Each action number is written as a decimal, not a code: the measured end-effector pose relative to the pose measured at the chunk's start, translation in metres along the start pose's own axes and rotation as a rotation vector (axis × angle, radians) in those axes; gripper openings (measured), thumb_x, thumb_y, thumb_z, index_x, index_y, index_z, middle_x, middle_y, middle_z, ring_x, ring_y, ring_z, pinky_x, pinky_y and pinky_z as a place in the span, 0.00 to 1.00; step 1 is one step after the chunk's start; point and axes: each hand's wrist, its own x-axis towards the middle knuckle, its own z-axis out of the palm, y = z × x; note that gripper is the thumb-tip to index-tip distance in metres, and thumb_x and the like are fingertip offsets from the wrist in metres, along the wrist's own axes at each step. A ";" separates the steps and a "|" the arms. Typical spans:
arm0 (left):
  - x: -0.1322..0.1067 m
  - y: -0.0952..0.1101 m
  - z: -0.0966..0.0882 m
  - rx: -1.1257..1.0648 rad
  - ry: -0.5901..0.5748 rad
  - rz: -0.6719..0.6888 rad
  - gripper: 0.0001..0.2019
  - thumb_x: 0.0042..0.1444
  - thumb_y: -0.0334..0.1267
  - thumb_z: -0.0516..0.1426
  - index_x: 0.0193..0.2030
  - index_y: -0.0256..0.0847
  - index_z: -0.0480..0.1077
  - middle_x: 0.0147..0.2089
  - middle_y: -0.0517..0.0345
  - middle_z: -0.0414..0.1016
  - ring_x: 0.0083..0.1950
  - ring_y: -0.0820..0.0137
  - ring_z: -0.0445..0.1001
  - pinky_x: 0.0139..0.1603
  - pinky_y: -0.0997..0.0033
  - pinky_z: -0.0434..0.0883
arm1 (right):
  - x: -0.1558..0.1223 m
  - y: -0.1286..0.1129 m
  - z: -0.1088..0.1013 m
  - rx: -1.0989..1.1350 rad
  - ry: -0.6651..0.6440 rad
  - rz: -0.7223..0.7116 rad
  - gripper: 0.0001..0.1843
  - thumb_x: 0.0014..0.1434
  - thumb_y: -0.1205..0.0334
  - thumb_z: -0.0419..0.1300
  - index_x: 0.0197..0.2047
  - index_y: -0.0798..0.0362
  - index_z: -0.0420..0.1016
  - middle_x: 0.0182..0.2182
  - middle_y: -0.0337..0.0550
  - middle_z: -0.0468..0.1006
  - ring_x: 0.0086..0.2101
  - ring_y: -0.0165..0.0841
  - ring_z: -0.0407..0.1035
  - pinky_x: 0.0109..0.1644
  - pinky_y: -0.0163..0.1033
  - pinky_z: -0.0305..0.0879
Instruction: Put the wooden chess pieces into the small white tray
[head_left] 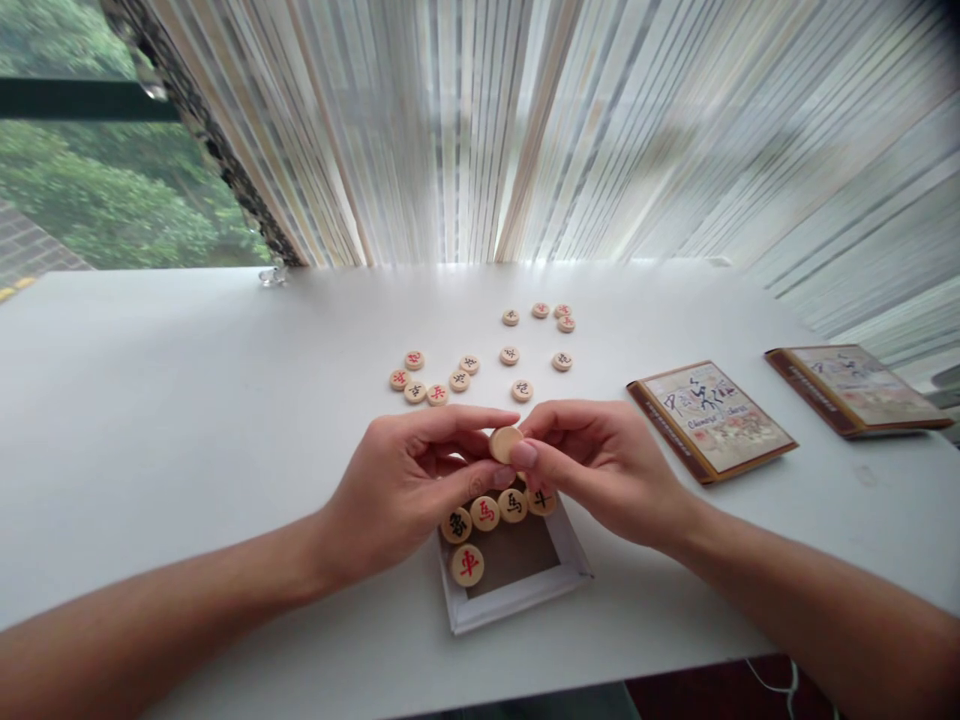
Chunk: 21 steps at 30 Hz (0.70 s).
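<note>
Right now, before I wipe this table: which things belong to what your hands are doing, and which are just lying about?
Belonging: left hand, right hand, wooden piece between them, pieces in the open tray, loose pieces.
Lying about: two flat printed boxes, curtain.

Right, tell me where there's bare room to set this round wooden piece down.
Bare white tabletop stretches left of the scattered round wooden xiangqi pieces, and between the brown-edged paper booklet and your right hand. Crowded around the white cardboard tray under your left hand.
</note>
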 end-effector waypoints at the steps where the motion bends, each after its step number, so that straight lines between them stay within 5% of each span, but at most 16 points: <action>1: 0.000 0.000 0.000 0.033 -0.006 0.009 0.14 0.60 0.29 0.68 0.54 0.37 0.83 0.37 0.53 0.88 0.37 0.67 0.87 0.39 0.76 0.85 | 0.000 0.001 0.000 0.014 -0.004 0.014 0.15 0.55 0.53 0.79 0.32 0.54 0.83 0.25 0.40 0.81 0.24 0.28 0.70 0.27 0.32 0.66; 9: 0.000 0.001 -0.002 0.302 -0.039 0.270 0.12 0.61 0.26 0.67 0.49 0.43 0.86 0.38 0.55 0.85 0.36 0.72 0.83 0.38 0.78 0.82 | -0.003 -0.002 0.000 -0.030 -0.015 0.099 0.19 0.53 0.52 0.80 0.28 0.56 0.79 0.23 0.38 0.77 0.24 0.27 0.66 0.26 0.32 0.61; 15: -0.001 0.000 -0.003 0.125 0.008 0.147 0.12 0.60 0.30 0.69 0.51 0.40 0.85 0.42 0.51 0.83 0.40 0.67 0.85 0.41 0.74 0.84 | 0.000 -0.007 0.000 0.172 -0.078 0.164 0.19 0.56 0.50 0.78 0.31 0.55 0.79 0.21 0.35 0.74 0.22 0.26 0.64 0.25 0.31 0.61; 21: -0.001 0.001 0.000 0.167 0.035 0.158 0.10 0.60 0.30 0.70 0.49 0.39 0.85 0.40 0.51 0.83 0.40 0.68 0.83 0.41 0.75 0.82 | 0.000 -0.005 0.003 0.260 -0.073 0.206 0.22 0.46 0.53 0.83 0.31 0.54 0.77 0.24 0.34 0.75 0.23 0.25 0.65 0.26 0.30 0.62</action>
